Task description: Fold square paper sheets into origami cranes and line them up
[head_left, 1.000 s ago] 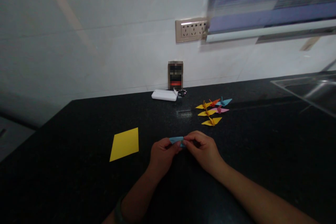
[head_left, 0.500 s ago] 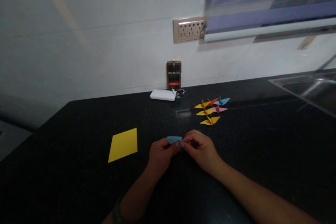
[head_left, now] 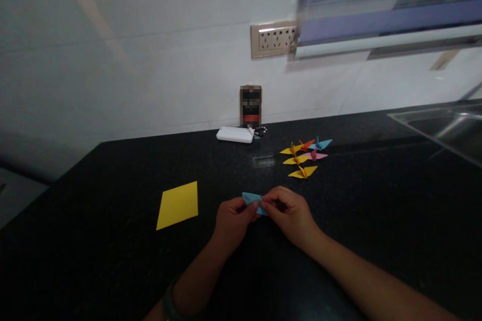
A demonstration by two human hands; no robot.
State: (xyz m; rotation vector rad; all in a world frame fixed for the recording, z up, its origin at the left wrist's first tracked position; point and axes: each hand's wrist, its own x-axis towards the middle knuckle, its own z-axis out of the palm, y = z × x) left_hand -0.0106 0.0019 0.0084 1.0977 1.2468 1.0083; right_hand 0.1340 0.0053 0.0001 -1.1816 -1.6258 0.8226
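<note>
One piece of folded blue paper (head_left: 250,197), small, with a pointed upper left corner, held between the two hands at the near middle of the dark speckled surface (head_left: 113,261). Left hand (head_left: 230,221): pinching the blue paper, thumb laid over its face; a band (head_left: 169,302) on the wrist. Right hand (head_left: 294,214): thumb and forefinger pinching the same piece at its right part, fingers curled. One flat yellow sheet (head_left: 177,205), left of the left hand, well apart from it. Six folded paper cranes, grouped beyond the right hand: three yellow cranes (head_left: 303,172) in a file, one orange crane (head_left: 307,145), one pink crane (head_left: 317,156), one blue crane (head_left: 321,144). One white oblong case (head_left: 235,135) near the wall, a beaded strand (head_left: 260,131) at its right end. One upright item (head_left: 250,105), pixelated, behind these. One socket panel (head_left: 273,39), wall-mounted. One sink (head_left: 457,125), far right.
</note>
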